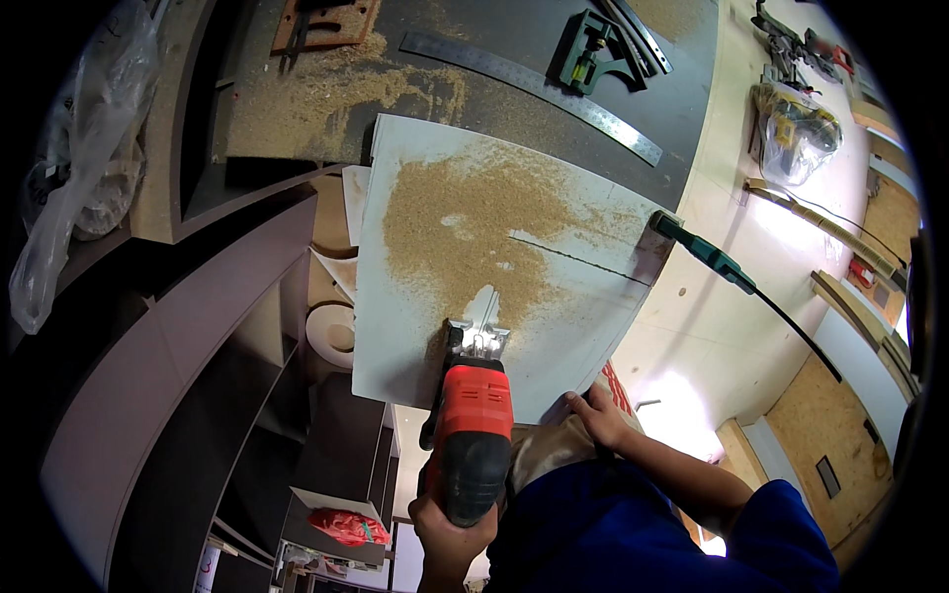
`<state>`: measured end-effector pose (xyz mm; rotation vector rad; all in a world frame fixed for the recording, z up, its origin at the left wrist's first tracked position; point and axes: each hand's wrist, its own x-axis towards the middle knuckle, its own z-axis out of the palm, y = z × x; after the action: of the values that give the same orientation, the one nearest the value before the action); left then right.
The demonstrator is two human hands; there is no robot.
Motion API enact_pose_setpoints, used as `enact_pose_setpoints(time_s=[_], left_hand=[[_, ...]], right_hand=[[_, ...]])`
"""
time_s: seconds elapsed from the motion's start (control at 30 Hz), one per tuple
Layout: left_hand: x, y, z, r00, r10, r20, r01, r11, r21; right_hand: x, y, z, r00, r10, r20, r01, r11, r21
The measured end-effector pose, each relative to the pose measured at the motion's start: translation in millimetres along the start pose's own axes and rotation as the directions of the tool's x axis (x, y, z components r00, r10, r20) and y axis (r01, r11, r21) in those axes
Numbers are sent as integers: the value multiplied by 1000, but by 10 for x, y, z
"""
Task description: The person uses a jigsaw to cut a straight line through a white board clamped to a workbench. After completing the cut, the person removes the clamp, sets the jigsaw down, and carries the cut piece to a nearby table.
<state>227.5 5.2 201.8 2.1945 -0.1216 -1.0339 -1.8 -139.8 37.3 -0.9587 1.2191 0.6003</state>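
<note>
Red and black plastic wraps the jigsaw (476, 400), whose bright metal shoe (490, 343) sits on the near part of a white board (395, 341). The left hand (450, 534) is closed around the rear of the jigsaw. The right hand (598, 415) is well apart from it, at the board's near right corner, thumb toward the edge; whether its fingers curl under and grip cannot be told.

The jigsaw is probably the heavy item, dense and rigid, with much of its weight in the body behind the shoe, so it would tend to tip back if held only at the rear. The handle is the place for one hand, with the shoe pressed flat; fingers belong clear of the blade, above the board and below it.

The board looks stiff and smooth, broad enough to be awkward. Its far part lies over the dark bench (494, 35), while the near part seems to overhang and may flex or chatter. A green clamp (707, 252) sits at its far right edge, near the outer end of a thin cut (583, 259). Sawdust (425, 217) covers much of the face and would likely make it slippery, so a bare edge offers the better hold. Along any cut the surface could chip, and a narrow offcut might snap if lifted by its tip.
</note>
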Motion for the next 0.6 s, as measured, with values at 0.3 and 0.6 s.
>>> enact_pose_setpoints(time_s=[0.3, 0.6], left_hand=[[7, 8, 4, 1000, -1, 2, 1, 1000, -12], [9, -5, 14, 1000, -24, -2, 24, 999, -27]], right_hand=[[16, 52, -17, 1000, -9, 15, 9, 1000, -2], [-5, -21, -1, 999, -43, 15, 43, 999, 20]])
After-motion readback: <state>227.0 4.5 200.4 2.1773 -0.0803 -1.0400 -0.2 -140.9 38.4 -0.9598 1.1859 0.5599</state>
